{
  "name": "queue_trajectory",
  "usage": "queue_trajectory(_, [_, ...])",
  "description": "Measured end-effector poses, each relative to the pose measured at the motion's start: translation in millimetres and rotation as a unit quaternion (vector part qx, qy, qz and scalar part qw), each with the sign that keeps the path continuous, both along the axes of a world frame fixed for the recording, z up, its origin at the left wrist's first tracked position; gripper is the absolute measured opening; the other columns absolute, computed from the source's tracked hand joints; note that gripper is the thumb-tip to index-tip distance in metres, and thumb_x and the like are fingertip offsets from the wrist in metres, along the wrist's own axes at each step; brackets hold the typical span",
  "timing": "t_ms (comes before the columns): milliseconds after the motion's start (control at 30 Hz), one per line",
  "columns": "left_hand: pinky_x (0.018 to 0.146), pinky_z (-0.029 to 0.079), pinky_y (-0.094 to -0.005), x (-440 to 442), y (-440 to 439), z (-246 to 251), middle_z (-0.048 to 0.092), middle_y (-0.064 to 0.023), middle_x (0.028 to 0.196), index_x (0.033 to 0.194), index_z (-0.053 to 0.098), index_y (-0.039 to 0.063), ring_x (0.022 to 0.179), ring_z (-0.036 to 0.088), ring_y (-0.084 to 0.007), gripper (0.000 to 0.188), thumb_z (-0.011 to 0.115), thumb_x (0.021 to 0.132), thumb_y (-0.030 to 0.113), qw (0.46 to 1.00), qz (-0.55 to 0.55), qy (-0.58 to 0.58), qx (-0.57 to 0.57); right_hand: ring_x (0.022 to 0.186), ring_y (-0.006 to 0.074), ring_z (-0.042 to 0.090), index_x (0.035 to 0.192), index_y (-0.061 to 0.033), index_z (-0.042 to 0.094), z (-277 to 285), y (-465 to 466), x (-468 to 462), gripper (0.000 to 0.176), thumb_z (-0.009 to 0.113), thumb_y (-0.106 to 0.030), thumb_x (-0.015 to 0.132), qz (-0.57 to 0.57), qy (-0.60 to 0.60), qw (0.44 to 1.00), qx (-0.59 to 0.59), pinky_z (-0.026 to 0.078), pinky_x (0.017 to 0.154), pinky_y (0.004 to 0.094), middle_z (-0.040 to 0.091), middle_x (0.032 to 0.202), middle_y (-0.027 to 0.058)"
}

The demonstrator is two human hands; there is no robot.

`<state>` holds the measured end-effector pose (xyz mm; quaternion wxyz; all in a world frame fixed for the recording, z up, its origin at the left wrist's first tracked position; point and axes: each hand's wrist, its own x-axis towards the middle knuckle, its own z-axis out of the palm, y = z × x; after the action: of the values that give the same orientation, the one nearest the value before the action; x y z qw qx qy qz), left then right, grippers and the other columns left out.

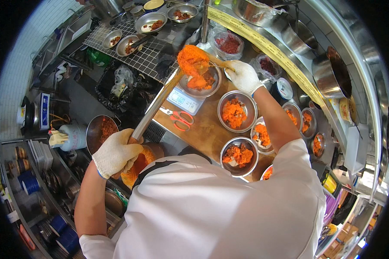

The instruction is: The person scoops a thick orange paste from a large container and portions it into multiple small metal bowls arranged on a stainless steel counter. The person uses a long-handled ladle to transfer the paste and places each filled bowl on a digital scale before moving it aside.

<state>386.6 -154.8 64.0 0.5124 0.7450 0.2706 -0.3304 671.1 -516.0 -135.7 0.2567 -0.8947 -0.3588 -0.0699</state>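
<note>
My left hand (118,153), in a white knit glove, is closed around the handle of a long-handled metal ladle (155,111). The ladle's head, heaped with orange mash (192,60), is above a steel bowl (216,84) that stands on a digital kitchen scale (185,102). My right hand (244,76), gloved as well, grips the handle of a smaller utensil (218,61), whose far end meets the mash. Dark reddish-brown food and some orange mash lie in the bowl. Scissors with red-orange handles (181,120) lie beside the scale. A pot of orange mash (137,168) stands below my left hand.
Several steel bowls of orange mash (235,113) stand right of the scale. Bowls without mash (150,22) sit on a wire rack (142,58) at upper left. Plastic-lined containers of red food (228,43) and a shelf with steel pots (332,76) are at upper right. A gas cylinder (73,137) stands left.
</note>
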Motion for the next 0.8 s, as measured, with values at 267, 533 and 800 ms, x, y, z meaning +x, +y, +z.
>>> queue_trajectory(267, [0.036,0.039,-0.0313,-1,-4,-3,0.059,-0.0071,0.062,0.118,0.060,-0.008,0.040,0.052,-0.0154,0.031,0.065,0.094,0.010,1.000,-0.015,-0.021,0.005,0.101,0.0377,0.073,0.123,-0.0211,0.079,5,14,-5,0.028,0.061,-0.020,0.101,0.003,-0.022,0.991,-0.133,0.058,0.087,0.0497,0.076,0.109,0.0133])
queue_trajectory(533, [0.045,0.044,-0.0301,6,-2,-4,0.060,-0.0037,0.075,0.120,0.063,-0.007,0.052,0.057,-0.0123,0.029,0.067,0.095,0.008,0.999,-0.025,-0.004,0.045,0.109,0.0388,0.071,0.124,-0.0177,0.079,8,-6,4,0.026,0.065,-0.022,0.103,0.017,0.057,0.994,-0.088,0.057,0.093,0.0500,0.074,0.112,0.0146])
queue_trajectory(800, [0.040,0.042,-0.0316,3,1,-11,0.059,-0.0034,0.068,0.115,0.063,-0.006,0.045,0.055,-0.0139,0.026,0.066,0.094,0.010,0.999,-0.012,-0.030,0.034,0.103,0.0395,0.071,0.119,-0.0194,0.081,2,0,3,0.023,0.067,-0.019,0.101,0.015,0.024,0.999,-0.034,0.057,0.088,0.0494,0.071,0.106,0.0150])
